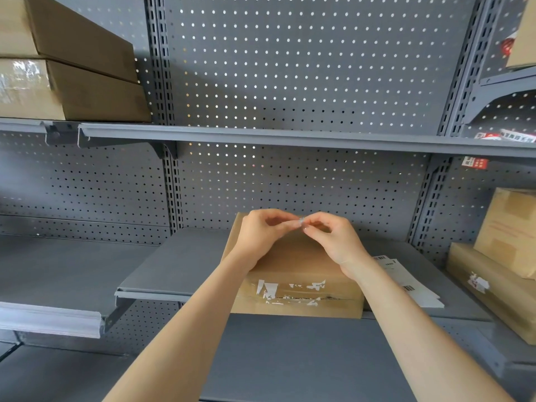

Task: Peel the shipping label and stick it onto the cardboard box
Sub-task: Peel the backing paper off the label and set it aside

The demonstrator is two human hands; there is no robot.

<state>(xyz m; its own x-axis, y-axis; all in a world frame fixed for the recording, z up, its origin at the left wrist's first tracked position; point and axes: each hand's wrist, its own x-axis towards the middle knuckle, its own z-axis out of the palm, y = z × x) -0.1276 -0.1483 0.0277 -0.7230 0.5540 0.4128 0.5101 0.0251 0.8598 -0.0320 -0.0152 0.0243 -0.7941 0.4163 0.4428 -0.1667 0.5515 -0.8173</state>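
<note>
Two hands: left hand (258,233) and right hand (330,242) meet fingertip to fingertip above the far edge of the brown cardboard box (295,274).
Grip: both pinch one small pale scrap (300,223); too small to tell if it's the label's corner.
Label stack: white barcode-printed sheets (406,281) lie flat on the grey metal shelf (179,265), just right of the box, under the right forearm.
Key relation: box top sits directly below the pinch, long axis left-right; right hand nearer the sheets.
</note>
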